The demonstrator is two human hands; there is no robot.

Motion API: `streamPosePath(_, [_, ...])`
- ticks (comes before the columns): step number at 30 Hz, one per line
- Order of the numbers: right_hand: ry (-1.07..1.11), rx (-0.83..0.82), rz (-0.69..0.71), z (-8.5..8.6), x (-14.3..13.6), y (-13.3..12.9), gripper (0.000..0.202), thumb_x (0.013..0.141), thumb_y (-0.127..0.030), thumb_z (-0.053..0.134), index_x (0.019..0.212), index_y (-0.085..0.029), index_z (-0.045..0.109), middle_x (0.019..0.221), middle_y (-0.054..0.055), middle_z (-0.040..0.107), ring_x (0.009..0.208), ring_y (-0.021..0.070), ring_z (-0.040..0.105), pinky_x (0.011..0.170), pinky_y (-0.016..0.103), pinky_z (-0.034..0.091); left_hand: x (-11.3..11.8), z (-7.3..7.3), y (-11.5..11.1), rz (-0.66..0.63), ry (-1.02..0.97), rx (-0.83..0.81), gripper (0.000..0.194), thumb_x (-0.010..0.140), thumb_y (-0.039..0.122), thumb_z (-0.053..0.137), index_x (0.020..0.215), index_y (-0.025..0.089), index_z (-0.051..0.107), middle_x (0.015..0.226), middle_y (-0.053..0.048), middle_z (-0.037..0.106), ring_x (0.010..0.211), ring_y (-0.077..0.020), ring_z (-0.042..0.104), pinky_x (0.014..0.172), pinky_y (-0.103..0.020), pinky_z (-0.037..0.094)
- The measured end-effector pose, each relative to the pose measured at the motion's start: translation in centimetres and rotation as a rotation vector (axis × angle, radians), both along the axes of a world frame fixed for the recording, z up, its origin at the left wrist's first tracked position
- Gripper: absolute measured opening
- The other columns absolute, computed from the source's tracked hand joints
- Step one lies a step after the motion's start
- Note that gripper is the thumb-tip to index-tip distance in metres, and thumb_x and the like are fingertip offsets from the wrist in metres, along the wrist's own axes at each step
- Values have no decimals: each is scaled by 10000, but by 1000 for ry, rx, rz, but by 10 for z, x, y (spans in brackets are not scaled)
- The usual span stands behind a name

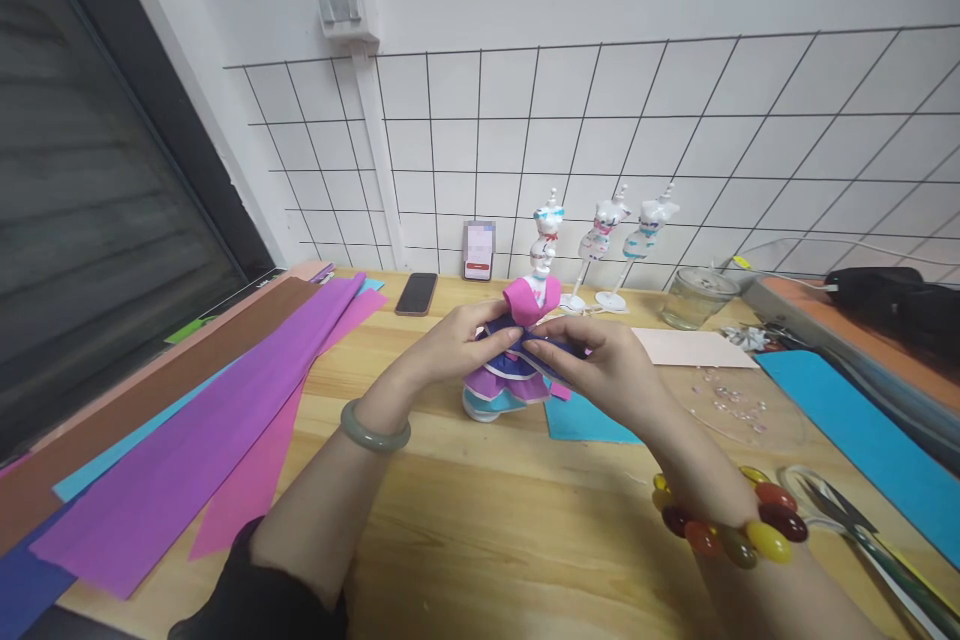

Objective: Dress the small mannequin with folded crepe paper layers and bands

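Observation:
A small dress-form mannequin (537, 290) stands on the table in front of me, dressed in a paper dress (501, 382). The dress has a pink bodice (531, 300) and ruffled tiers of navy, purple and light blue with pale edges. My left hand (465, 345) pinches the navy layer at the waist from the left. On the other side, my right hand (600, 360) has its thumb and fingers closed on the navy paper at the waist. Both thumbs nearly meet at the front, and the fingertips hide part of the waist.
Bare mannequins (598, 230) stand behind, near a propped phone (478, 250). Another phone (417, 294) lies flat. Long coloured paper sheets (202, 440) cover the left side. Scissors (847, 520), blue sheets (870, 420), loose beads (727, 400) and a glass jar (697, 298) are at right.

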State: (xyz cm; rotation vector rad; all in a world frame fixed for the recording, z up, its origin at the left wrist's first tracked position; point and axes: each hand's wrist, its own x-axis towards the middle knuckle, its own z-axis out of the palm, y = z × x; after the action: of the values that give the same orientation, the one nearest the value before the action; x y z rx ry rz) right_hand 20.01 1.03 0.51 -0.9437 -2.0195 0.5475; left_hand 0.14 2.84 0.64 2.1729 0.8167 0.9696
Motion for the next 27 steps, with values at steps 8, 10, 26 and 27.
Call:
streamPosePath(8, [-60, 42, 29, 5, 0, -3, 170, 876, -300, 565, 843, -217, 708, 753, 11, 696, 643, 134, 576, 564, 252, 423, 1, 1, -1, 30, 44, 89, 273, 899, 331, 478, 1065, 148, 594, 1001, -69, 652, 960, -201, 603, 835, -316, 467])
streamPosePath(10, [-65, 43, 47, 6, 1, -3, 176, 881, -297, 555, 847, -216, 707, 750, 13, 691, 652, 138, 580, 575, 258, 428, 1, 1, -2, 58, 71, 113, 255, 894, 319, 480, 1045, 149, 595, 972, -66, 653, 942, -201, 604, 819, -313, 465])
streamPosePath(26, [86, -76, -42, -3, -1, 3, 172, 812, -342, 641, 747, -185, 668, 687, 8, 657, 592, 119, 559, 532, 237, 431, 5, 1, -4, 145, 134, 220, 189, 844, 254, 522, 992, 162, 596, 846, -26, 640, 761, -157, 567, 666, -271, 442])
streamPosePath(27, [90, -81, -48, -3, -2, 4, 172, 810, -342, 644, 746, -185, 668, 677, 5, 654, 583, 116, 552, 524, 235, 424, 5, 1, -4, 138, 132, 217, 182, 844, 256, 523, 985, 164, 594, 842, -24, 639, 755, -155, 566, 660, -270, 442])
